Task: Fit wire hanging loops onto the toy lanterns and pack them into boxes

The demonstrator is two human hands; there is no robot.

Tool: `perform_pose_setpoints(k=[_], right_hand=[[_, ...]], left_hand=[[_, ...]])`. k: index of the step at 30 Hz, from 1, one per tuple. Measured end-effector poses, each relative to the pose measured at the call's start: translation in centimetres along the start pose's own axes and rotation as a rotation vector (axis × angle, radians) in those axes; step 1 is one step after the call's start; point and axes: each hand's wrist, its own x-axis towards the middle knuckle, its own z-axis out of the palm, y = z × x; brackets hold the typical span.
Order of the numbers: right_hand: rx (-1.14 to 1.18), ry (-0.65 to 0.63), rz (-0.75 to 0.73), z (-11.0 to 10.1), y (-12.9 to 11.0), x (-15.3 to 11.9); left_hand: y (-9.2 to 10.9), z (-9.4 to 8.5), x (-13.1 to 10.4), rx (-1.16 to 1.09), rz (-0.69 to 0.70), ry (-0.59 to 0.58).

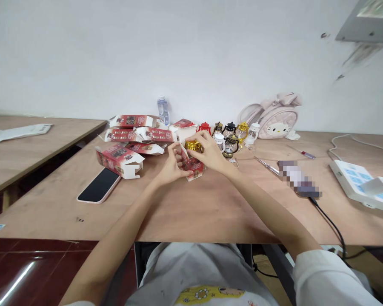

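Note:
My left hand (174,165) is closed round a small red printed carton (196,167) with its top open, just above the table. My right hand (210,151) grips a gold mini lantern (193,145) at the carton's mouth. Only the lantern's gold end shows; fingers and carton hide the rest, so how deep it sits inside I cannot tell. Behind my right hand stand several mini lanterns, among them a red lantern (204,128), a black lantern (230,146), a gold lantern (242,131) and a white lantern (252,133).
Several open red cartons (118,159) are heaped to the left, one overlapping a phone (99,185). A water bottle (163,111) and a pink bag (276,121) stand by the wall. On the right lie a screwdriver (307,154), a cabled phone (298,178) and a power strip (359,182).

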Motion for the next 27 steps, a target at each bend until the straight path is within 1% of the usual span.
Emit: perform_pose_setpoints(k=[2,6,8,9,10,11,13,14,15,16,17,19,21,22,24,27], right_hand=[[-0.022,-0.02,0.003,0.0,0.3,0.1],[-0.103,-0.189,-0.009,0.0,0.6,0.2],[-0.141,-0.217,-0.031,-0.1,0.6,0.2],[-0.137,-0.192,-0.039,-0.2,0.5,0.2],[-0.114,-0.132,-0.036,-0.3,0.4,0.2],[-0.073,-0.039,-0.017,-0.5,0.3,0.1],[0.055,0.17,0.073,-0.9,0.5,0.0],[0.138,0.247,0.136,-1.1,0.7,0.0],[0.232,0.284,0.202,-1.2,1.0,-0.1],[0.339,0.278,0.268,-1.3,1.3,-0.1],[0.455,0.235,0.329,-1.2,1.8,-0.1],[0.685,0.097,0.436,-0.8,2.6,0.0],[0.832,-0.026,0.499,-0.1,3.0,0.0],[0.856,-0.07,0.501,0.3,3.1,0.1],[0.824,-0.13,0.461,0.8,2.9,0.4],[0.735,-0.159,0.355,0.7,2.0,0.8]], left_hand=[[-0.1,0.0,0.0,-0.002,0.005,-0.012],[-0.3,0.0,0.0,0.017,0.028,-0.024],[-0.5,-0.1,0.0,0.031,0.048,-0.035],[-0.6,-0.1,0.0,0.043,0.058,-0.043],[-0.7,-0.2,0.0,0.062,0.072,-0.051],[-0.9,-0.3,0.0,0.091,0.086,-0.058],[-1.0,-0.4,-0.1,0.165,0.116,-0.066],[-1.1,-0.5,-0.1,0.2,0.128,-0.07],[-1.1,-0.5,-0.2,0.227,0.136,-0.074],[-1.0,-0.6,-0.2,0.244,0.14,-0.077],[-1.0,-0.6,-0.2,0.253,0.144,-0.078],[-0.7,-0.5,-0.2,0.265,0.157,-0.081],[-0.5,-0.5,-0.2,0.278,0.178,-0.08],[-0.4,-0.6,-0.2,0.286,0.188,-0.079],[-0.3,-0.6,-0.1,0.313,0.203,-0.073],[-0.4,-0.7,-0.1,0.342,0.205,-0.063]])
